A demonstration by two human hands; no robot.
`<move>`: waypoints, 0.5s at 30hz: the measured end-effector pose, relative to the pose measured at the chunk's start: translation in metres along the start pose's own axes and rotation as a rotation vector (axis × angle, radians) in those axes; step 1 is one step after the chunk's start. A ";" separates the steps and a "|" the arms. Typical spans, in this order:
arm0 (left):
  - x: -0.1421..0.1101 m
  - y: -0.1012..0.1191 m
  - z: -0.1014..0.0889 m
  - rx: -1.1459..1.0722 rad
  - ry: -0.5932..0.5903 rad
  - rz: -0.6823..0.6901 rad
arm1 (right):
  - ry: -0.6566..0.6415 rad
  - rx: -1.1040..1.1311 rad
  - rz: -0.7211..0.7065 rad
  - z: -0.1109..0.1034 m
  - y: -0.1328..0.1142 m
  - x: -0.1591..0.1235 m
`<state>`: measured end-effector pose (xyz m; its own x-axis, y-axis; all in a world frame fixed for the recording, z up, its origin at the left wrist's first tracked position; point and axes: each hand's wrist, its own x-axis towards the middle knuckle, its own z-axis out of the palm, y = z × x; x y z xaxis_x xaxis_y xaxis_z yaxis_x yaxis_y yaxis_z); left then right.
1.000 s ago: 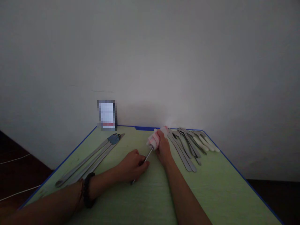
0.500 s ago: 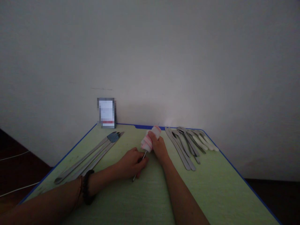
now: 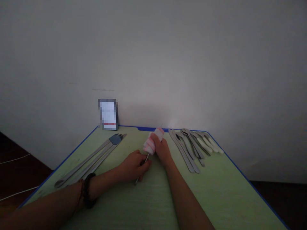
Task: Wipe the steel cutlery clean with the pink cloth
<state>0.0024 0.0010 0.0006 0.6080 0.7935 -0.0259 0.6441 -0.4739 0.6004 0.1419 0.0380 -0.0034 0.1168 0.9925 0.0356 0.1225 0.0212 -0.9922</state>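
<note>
My left hand is closed around the handle of a thin metal utensil, whose lower end sticks out below the fingers. A pink and white striped cloth is wrapped about the upper part, so the kind of utensil is hidden. My right hand grips this cloth, thumb on top. Several pieces of metal cutlery lie to the right of it, some with pale handles. Left of my hands, long-handled metal utensils rest side by side, their heads pointing away from me.
A phone with a lit, blurred screen leans against the wall at the table's back left. The green table has a blue edge. White cables run at the far left, beyond the table.
Both hands keep their hold on the utensil and the cloth. The whole view shifts very slightly; nothing on the table has visibly moved.
</note>
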 end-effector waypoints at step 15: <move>0.001 0.001 -0.001 0.012 -0.011 -0.001 | 0.018 0.030 0.014 0.001 0.003 0.001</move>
<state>0.0031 0.0014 0.0014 0.6121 0.7900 -0.0354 0.6505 -0.4775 0.5907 0.1418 0.0393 -0.0060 0.1360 0.9904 0.0240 0.0917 0.0115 -0.9957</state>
